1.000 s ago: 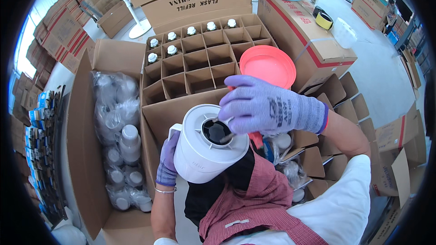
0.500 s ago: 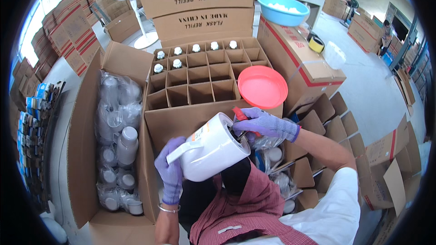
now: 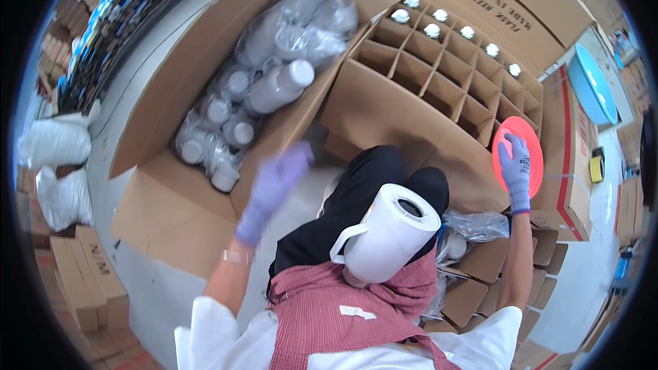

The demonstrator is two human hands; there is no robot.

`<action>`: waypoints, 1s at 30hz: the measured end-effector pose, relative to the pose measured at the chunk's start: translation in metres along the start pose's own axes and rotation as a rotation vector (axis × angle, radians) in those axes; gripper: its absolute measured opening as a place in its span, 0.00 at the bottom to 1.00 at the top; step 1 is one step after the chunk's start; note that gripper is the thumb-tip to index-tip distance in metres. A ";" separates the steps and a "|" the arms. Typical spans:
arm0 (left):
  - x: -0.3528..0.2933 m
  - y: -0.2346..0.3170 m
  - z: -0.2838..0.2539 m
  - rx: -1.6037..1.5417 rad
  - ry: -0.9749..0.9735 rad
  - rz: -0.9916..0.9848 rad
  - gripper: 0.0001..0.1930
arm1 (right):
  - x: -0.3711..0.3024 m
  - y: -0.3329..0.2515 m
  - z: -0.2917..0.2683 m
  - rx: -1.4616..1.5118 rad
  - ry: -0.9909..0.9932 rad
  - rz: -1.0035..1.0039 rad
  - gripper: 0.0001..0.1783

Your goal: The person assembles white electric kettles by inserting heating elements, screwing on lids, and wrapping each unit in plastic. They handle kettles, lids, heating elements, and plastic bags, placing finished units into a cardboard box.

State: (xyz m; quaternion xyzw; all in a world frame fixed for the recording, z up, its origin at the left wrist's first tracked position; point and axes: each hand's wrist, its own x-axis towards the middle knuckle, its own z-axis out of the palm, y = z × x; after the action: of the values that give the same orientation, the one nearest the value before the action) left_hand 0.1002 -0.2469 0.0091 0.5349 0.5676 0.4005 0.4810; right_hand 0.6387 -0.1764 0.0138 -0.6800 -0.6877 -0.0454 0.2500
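Note:
A white flask body with a handle (image 3: 387, 236) rests upright on my lap, its open mouth facing up, with neither hand on it. My left hand (image 3: 271, 188), in a purple glove, is blurred and stretched out toward the big carton of plastic-wrapped white flask parts (image 3: 260, 89), holding nothing. My right hand (image 3: 514, 168), also gloved, lies flat with spread fingers on a red round lid (image 3: 519, 154) on a carton at the right.
A divided carton (image 3: 439, 79) stands ahead, with silver-capped refills in its far cells. More cartons surround me, and a blue basin (image 3: 593, 85) sits at the far right. White sacks (image 3: 55, 164) lie at the left. Clear plastic wrap (image 3: 476, 223) lies beside my knee.
Both hands have left the white flask, which now stands on my lap. My left hand swung out toward the left carton; my right hand moved onto the red lid. The view turned left.

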 end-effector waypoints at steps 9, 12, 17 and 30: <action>0.229 -0.054 -0.047 1.282 0.398 0.410 0.51 | -0.021 -0.138 0.024 0.303 -0.281 -0.204 0.23; 0.258 -0.064 -0.053 1.383 0.263 0.218 0.55 | -0.011 -0.159 0.033 0.300 -0.327 -0.310 0.25; 0.213 0.002 -0.015 1.009 0.316 0.551 0.54 | 0.021 -0.199 0.040 0.468 -0.289 -0.261 0.37; 0.184 -0.039 -0.041 0.837 0.278 0.752 0.56 | 0.094 -0.322 0.128 0.408 -0.348 -0.646 0.46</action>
State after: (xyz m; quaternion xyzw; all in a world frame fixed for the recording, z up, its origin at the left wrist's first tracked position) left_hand 0.0579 -0.0657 -0.0416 0.7869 0.5065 0.3516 -0.0261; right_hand 0.2984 -0.0619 0.0296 -0.3633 -0.8926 0.1314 0.2325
